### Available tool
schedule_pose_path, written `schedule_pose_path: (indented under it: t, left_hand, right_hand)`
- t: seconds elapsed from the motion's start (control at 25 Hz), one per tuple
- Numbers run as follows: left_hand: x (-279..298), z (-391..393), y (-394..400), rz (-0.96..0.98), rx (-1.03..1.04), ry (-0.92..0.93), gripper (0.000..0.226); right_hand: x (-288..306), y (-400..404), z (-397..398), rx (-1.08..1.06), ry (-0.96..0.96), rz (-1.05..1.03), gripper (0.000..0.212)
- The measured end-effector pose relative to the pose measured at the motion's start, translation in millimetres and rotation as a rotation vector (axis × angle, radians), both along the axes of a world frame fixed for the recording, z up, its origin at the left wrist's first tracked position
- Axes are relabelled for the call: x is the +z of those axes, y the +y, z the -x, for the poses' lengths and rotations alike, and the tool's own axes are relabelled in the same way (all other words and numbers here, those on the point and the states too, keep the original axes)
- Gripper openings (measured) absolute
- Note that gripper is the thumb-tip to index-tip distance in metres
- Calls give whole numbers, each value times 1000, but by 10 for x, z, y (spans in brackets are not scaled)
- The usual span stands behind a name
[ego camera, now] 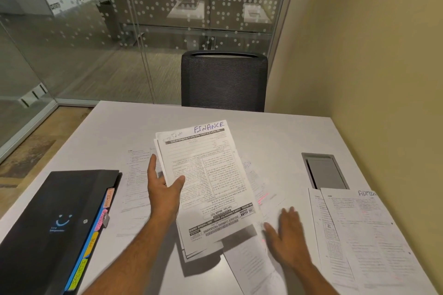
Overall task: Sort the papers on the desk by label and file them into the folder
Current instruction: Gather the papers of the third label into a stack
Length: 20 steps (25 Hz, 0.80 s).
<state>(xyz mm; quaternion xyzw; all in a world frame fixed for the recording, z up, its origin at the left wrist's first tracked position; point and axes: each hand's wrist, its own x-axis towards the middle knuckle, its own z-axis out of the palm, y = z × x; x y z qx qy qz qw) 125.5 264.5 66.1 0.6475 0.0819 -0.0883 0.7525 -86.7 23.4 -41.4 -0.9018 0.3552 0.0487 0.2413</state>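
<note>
A: Why is the stack marked FINANCE [206, 179] being held up off the desk [275, 132]?

B: It seems it is being kept apart as one label group while the loose sheets [261, 189] under it are being gone through. The handwritten label is being kept at the far edge, where it can be read.

A: How is it being gripped?

B: It is being pinched at its left edge by the left hand [163, 189], the thumb laid on the top sheet and the fingers tucked behind. The stack is being held tilted above the desk, its near end sagging.

A: And the right hand [285, 232]?

B: It is being held flat, the fingers straight and a little spread, palm down on the loose sheets beside the stack. Nothing is being grasped; the papers are probably being steadied or slid.

A: Where is everything else being kept?

B: A pile marked ADMIN [359, 235] is lying at the right edge of the desk, well apart from the stack. The black folder [50, 227] is lying closed at the left, its coloured tabs [100, 220] turned toward the papers, so filing is judged not yet begun.
</note>
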Motion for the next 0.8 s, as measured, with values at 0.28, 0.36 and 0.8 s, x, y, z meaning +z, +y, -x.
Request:
schedule_pose_path:
  t: [0.28, 0.36, 0.8]
  left_hand:
    - [-36, -36, -39, 19, 4, 3, 96]
    - [-40, -34, -67, 12, 1, -2, 96]
    - [-105, -38, -40, 1, 17, 10, 92]
  right_hand:
    - [-7, -57, 221, -130, 309, 21, 107]
    - [-48, 74, 158, 42, 214, 22, 99]
    - [47, -298, 373, -193, 304, 169, 83]
